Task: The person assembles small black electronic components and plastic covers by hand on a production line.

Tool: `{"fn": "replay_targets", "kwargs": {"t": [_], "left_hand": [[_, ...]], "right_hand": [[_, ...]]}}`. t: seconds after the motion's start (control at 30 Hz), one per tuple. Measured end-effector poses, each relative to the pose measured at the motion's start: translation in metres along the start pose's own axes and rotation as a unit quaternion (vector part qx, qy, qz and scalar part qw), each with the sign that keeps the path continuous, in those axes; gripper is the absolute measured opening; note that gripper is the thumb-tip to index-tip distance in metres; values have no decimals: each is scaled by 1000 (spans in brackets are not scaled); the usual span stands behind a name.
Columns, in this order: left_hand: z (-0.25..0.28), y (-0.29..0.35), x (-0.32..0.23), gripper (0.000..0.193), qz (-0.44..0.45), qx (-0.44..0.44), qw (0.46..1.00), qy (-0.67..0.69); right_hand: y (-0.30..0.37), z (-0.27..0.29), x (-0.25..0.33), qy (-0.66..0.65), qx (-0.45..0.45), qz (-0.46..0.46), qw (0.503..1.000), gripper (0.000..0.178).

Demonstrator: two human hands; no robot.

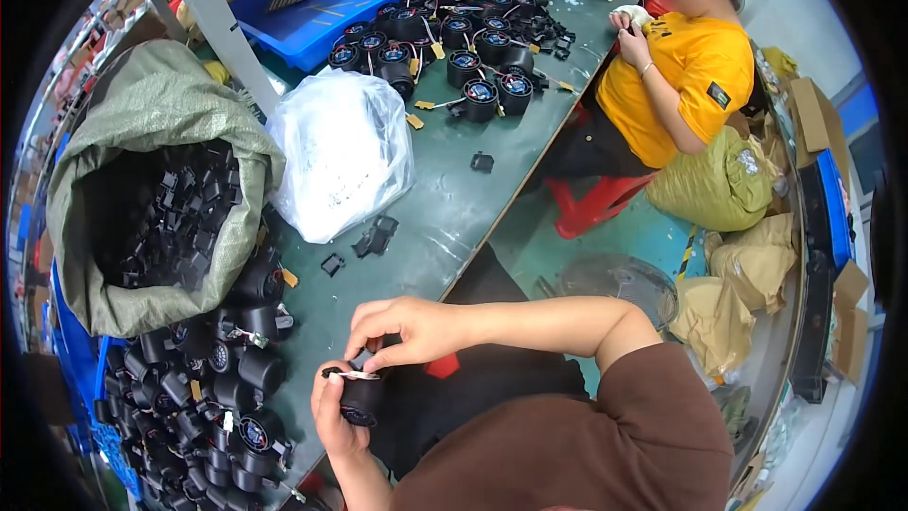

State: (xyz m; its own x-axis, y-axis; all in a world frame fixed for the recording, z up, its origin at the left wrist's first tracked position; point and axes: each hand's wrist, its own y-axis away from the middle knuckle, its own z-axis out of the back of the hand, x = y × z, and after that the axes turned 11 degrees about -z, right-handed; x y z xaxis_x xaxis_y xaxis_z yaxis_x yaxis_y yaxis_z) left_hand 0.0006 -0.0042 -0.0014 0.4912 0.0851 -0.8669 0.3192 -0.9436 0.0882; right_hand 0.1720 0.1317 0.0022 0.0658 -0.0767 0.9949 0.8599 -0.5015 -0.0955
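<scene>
At the table's near edge my left hand (333, 416) is wrapped round a black cylindrical fan unit (359, 409) with thin wires (357, 375) across its top. Fingers of my right hand (409, 329) pinch a small black plastic clip (360, 359) against the upper side of that unit. My fingers partly cover where the two parts meet. A few loose black clips (376, 236) lie on the green table (430, 218) beyond my hands.
An open woven sack (213, 274) of black clips stands at left, above a heap of fan units (260, 369). Behind lie a white plastic bag (340, 147), more wired fan units (480, 95) and a blue tray (312, 33). A co-worker in yellow (672, 85) sits at far right.
</scene>
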Motion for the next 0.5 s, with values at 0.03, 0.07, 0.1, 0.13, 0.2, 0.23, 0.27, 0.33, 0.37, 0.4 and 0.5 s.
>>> {"fn": "replay_targets", "kwargs": {"t": [0.03,0.07,0.1,0.13,0.2,0.23,0.27,0.33,0.37,0.4,0.5], "left_hand": [[4,1,0,23,-7,19,999,-37],[5,1,-1,21,-16,38,996,-75],[4,3,-2,17,-21,41,994,-99],[5,5,-3,16,-31,56,990,-124],[7,10,1,17,-38,55,987,-145],[10,10,4,17,-28,60,989,-132],[13,11,10,15,-25,62,991,-118],[3,10,14,16,-18,59,990,-127],[3,10,17,16,-18,57,991,-119],[1,9,18,17,-24,58,986,-157],[2,8,27,17,-94,-1,968,-231]], "right_hand": [[2,3,2,26,28,-25,999,26],[3,4,4,27,27,-22,999,26],[2,3,3,13,46,-46,998,26],[1,2,3,0,66,-69,995,26],[6,4,-3,17,89,-82,992,31],[9,7,-4,36,100,-87,991,33],[11,7,1,42,107,-110,987,36],[16,7,-1,35,96,-167,981,37],[16,4,-1,47,83,-160,983,38],[18,3,0,56,68,-156,984,38],[18,0,-3,108,-25,-121,986,38]]}}
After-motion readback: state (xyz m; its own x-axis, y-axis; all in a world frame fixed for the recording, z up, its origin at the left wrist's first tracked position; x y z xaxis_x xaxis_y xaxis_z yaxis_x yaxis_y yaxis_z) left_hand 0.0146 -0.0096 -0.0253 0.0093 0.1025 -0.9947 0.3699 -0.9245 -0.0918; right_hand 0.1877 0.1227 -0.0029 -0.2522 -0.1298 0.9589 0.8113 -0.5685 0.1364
